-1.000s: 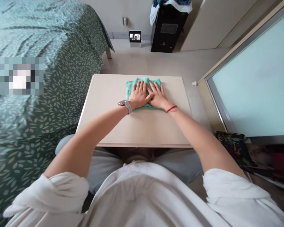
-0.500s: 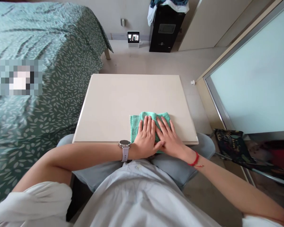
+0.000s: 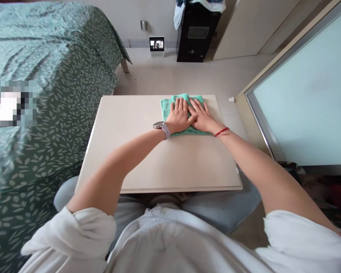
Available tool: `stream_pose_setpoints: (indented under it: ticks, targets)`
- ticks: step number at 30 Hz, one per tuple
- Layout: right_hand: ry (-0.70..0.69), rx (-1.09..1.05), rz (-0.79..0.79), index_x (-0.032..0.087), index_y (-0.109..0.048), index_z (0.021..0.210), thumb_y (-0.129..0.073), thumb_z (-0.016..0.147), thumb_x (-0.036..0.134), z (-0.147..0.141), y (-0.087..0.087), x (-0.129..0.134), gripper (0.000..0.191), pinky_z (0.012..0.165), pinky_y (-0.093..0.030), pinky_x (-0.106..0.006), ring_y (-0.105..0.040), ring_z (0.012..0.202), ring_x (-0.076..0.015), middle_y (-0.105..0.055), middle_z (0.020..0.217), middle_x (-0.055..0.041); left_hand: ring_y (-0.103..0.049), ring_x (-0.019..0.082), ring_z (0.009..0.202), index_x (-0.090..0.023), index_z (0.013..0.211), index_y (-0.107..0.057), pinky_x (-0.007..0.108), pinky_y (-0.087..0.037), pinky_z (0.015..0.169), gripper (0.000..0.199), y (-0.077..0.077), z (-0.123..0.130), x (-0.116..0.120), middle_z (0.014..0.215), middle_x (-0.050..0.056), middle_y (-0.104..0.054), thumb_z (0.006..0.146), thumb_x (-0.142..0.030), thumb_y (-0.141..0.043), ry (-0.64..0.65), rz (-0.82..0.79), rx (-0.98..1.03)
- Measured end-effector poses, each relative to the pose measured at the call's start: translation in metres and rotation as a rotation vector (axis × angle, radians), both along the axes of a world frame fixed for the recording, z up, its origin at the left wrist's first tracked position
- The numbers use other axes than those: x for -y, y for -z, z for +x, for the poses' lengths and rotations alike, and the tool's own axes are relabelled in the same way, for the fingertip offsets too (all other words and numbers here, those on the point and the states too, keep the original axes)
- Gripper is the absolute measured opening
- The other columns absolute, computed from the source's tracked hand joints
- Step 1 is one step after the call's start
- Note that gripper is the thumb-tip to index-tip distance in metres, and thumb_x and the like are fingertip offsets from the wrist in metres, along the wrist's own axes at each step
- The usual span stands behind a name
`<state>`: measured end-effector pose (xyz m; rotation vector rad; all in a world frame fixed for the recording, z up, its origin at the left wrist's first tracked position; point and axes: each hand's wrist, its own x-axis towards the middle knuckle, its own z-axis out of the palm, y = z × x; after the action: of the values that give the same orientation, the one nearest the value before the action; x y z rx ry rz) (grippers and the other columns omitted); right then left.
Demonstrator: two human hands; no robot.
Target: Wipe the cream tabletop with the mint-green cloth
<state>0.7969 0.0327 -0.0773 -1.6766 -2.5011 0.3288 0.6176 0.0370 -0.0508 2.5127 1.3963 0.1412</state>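
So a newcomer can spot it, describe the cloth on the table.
Find the pale table in the middle of the view. At its far edge, right of centre, a cloth lies under the left hand and right hand. Its bright mint green sets it apart from the duller, leaf-patterned bedcover.

The shirt (image 3: 182, 250) is loose, white and softly creased, with a faint greyish marking (image 3: 157, 239) across its front, too pale to read. Its left sleeve (image 3: 88, 233) and right sleeve (image 3: 301, 233) are wide and white, gathered high in thick, uneven folds. The trousers (image 3: 216, 212) are a pale blue-grey. The left hand (image 3: 179, 116) is bare; just behind it sits a round, silvery watch (image 3: 159, 124) on a pale lilac strap (image 3: 166, 131). The right hand (image 3: 202, 116) is bare too, with a thin red cord bracelet (image 3: 222, 131), a short loose end hanging off it.
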Motion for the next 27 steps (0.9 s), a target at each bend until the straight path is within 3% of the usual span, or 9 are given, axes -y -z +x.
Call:
stream_pose_setpoints:
  ticks: [3,6,9,13,16,20,27]
  targets:
    - [0.018,-0.01,0.006,0.014,-0.033,0.187,-0.047,0.106,0.038,0.006,0.0,-0.035,0.085,0.144,-0.014,-0.079,-0.016,0.183,-0.0445,-0.02,0.198,-0.0176,-0.012,0.043,0.182,0.013,0.182,-0.021,0.065,-0.012,0.146,0.091,0.0,0.009,-0.032,0.191,0.033,-0.014,0.118,-0.051,-0.035,-0.008,0.022,0.027]
    - [0.04,-0.005,-0.004,0.015,-0.031,0.188,-0.044,0.108,0.039,0.01,-0.001,-0.055,0.084,0.144,-0.013,-0.078,-0.017,0.183,-0.0434,-0.023,0.198,-0.017,-0.014,0.04,0.183,0.009,0.183,-0.023,0.06,-0.011,0.147,0.089,-0.002,0.016,-0.049,0.192,0.03,-0.017,0.117,-0.049,-0.036,-0.054,0.013,0.039]
    - [0.044,-0.006,0.0,0.016,-0.029,0.189,-0.043,0.109,0.039,0.01,-0.003,-0.061,0.084,0.145,-0.013,-0.078,-0.018,0.183,-0.0426,-0.024,0.198,-0.0159,-0.013,0.038,0.183,0.01,0.183,-0.022,0.055,-0.008,0.148,0.089,-0.007,0.019,-0.051,0.193,0.029,-0.016,0.116,-0.047,-0.035,-0.093,-0.004,0.028]
    - [0.048,0.015,0.002,0.014,-0.03,0.188,-0.042,0.108,0.035,0.006,-0.006,-0.047,0.084,0.145,-0.012,-0.077,-0.015,0.184,-0.0417,-0.021,0.198,-0.0166,-0.01,0.04,0.183,0.012,0.182,-0.019,0.057,-0.006,0.148,0.091,-0.014,0.018,-0.034,0.193,0.03,-0.013,0.116,-0.047,-0.035,-0.092,-0.014,-0.003]
    - [0.037,0.027,0.0,0.012,-0.032,0.188,-0.041,0.108,0.034,0.003,-0.009,-0.02,0.083,0.145,-0.011,-0.077,-0.015,0.184,-0.0425,-0.02,0.198,-0.0189,-0.01,0.041,0.183,0.012,0.182,-0.02,0.058,-0.007,0.148,0.09,-0.016,0.014,-0.008,0.192,0.031,-0.014,0.117,-0.048,-0.037,-0.092,-0.014,-0.023]
    - [-0.014,0.025,0.022,0.012,-0.031,0.188,-0.045,0.108,0.037,0.003,-0.006,0.037,0.085,0.144,-0.014,-0.078,-0.018,0.183,-0.0442,-0.022,0.197,-0.0207,-0.011,0.043,0.182,0.013,0.182,-0.02,0.062,-0.009,0.147,0.09,-0.011,0.009,0.044,0.191,0.034,-0.015,0.118,-0.048,-0.041,-0.065,0.001,-0.043]
    - [-0.089,0.015,0.087,0.017,-0.023,0.191,-0.053,0.104,0.042,0.014,0.006,0.185,0.096,0.141,-0.025,-0.081,-0.026,0.181,-0.0472,-0.031,0.194,-0.022,-0.015,0.049,0.179,0.012,0.18,-0.031,0.073,-0.02,0.145,0.094,0.005,0.001,0.173,0.187,0.035,-0.018,0.117,-0.057,-0.046,0.067,0.042,-0.01]
